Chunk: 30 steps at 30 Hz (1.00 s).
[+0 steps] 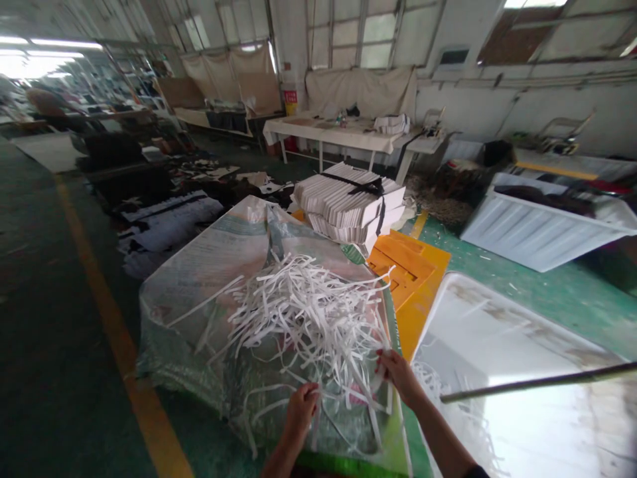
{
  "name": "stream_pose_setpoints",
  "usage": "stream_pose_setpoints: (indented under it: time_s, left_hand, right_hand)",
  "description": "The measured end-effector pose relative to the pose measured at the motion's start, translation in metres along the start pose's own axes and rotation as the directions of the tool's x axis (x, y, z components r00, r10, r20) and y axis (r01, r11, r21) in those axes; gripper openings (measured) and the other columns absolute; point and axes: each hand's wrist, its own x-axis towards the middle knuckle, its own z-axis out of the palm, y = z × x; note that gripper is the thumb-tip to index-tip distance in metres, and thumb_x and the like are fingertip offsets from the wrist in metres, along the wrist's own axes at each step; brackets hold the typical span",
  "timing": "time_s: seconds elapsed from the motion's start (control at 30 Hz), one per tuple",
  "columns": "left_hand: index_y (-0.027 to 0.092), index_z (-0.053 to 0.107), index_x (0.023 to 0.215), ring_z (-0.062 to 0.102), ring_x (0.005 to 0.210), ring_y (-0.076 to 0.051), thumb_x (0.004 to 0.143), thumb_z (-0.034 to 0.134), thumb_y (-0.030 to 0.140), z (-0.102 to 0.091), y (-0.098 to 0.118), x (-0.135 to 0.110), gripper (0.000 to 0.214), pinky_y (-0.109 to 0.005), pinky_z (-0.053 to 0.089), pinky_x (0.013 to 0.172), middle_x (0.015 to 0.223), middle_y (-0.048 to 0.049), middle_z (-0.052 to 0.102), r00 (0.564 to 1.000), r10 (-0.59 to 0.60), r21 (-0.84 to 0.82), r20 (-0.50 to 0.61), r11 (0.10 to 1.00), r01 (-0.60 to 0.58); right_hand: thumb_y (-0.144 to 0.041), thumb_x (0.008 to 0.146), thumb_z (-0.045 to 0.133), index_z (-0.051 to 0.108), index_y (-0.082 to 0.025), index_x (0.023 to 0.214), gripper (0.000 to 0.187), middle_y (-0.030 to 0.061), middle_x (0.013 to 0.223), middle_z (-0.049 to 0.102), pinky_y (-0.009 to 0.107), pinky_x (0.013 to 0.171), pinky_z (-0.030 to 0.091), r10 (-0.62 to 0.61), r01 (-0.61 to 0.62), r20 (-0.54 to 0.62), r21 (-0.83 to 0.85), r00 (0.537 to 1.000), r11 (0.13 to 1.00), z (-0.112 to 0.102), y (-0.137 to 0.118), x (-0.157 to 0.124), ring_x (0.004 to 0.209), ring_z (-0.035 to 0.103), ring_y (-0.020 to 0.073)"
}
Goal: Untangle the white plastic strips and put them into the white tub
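A tangled heap of white paper strips (pixel 308 318) lies on top of a large, stuffed woven sack (pixel 199 265). My left hand (pixel 301 408) is at the near edge of the heap, fingers curled around a few strips. My right hand (pixel 395 372) grips strips at the heap's right side, fingers pinched closed. Both forearms come in from the bottom of the view.
A bundle of white sheets (pixel 351 199) tied with a black strap sits behind the sack. An orange plastic piece (pixel 415 279) and a large white tub (pixel 522 372) lie to the right, a thin rod (pixel 537 382) across it. Another white tub (pixel 542 226) stands farther right. A yellow floor line (pixel 109 318) runs left.
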Motion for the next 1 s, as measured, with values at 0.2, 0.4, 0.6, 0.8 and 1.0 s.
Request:
stream_pose_setpoints:
  time_s: [0.2,0.4,0.6,0.8,1.0]
  left_hand:
    - [0.015,0.069,0.09,0.056,0.051,-0.014,0.068,0.058,0.037,0.003,0.065,-0.029,0.033,-0.022,0.041,0.047,0.06,-0.0017,0.065,0.984,0.17,-0.253,0.063,0.956,-0.149]
    - [0.021,0.068,0.095,0.063,0.091,-0.019,0.078,0.048,0.022,0.014,0.093,-0.063,0.026,-0.031,0.048,0.086,0.095,-0.0063,0.07,0.842,0.531,-0.026,0.094,0.847,-0.531]
    - [0.02,0.065,0.088,0.062,0.09,-0.02,0.078,0.054,0.04,0.017,0.087,-0.075,0.025,-0.028,0.05,0.077,0.096,-0.008,0.068,0.825,0.546,-0.104,0.143,0.838,-0.536]
    - [0.016,0.063,0.081,0.05,0.052,-0.01,0.067,0.06,0.061,0.024,0.108,-0.083,0.048,-0.021,0.04,0.05,0.061,0.0015,0.056,0.923,0.242,-0.396,0.298,0.912,-0.111]
    - [0.013,0.064,0.074,0.042,0.041,-0.01,0.061,0.061,0.06,0.027,0.131,-0.092,0.048,-0.022,0.03,0.039,0.051,0.002,0.051,0.925,0.271,-0.295,0.265,0.936,-0.189]
  right_hand:
    - [-0.04,0.065,0.06,0.057,-0.016,0.084,0.03,-0.0031,0.065,0.056,0.018,0.038,0.027,0.007,-0.074,0.234,0.282,0.972,0.957,0.014,-0.057,-0.08,0.04,0.041,0.0045]
    - [-0.056,0.07,0.059,0.051,-0.016,0.076,0.041,-0.0085,0.048,0.042,0.018,0.036,0.018,-0.041,-0.045,0.213,0.387,0.976,0.921,0.063,-0.084,-0.121,0.037,0.03,0.0035]
    - [-0.054,0.065,0.066,0.055,-0.015,0.083,0.045,-0.0092,0.049,0.04,0.018,0.039,0.017,-0.141,0.01,0.245,0.469,0.959,0.883,0.046,-0.081,-0.122,0.04,0.027,0.0028]
    - [-0.056,0.076,0.057,0.055,-0.013,0.071,0.043,-0.0074,0.046,0.04,0.019,0.038,0.017,-0.287,0.148,0.471,0.31,0.834,0.939,0.025,-0.08,-0.146,0.038,0.026,0.0025]
    - [-0.059,0.078,0.051,0.057,-0.013,0.071,0.047,-0.008,0.044,0.036,0.019,0.037,0.017,-0.266,0.184,0.48,0.212,0.836,0.96,0.023,-0.079,-0.158,0.036,0.024,0.0031]
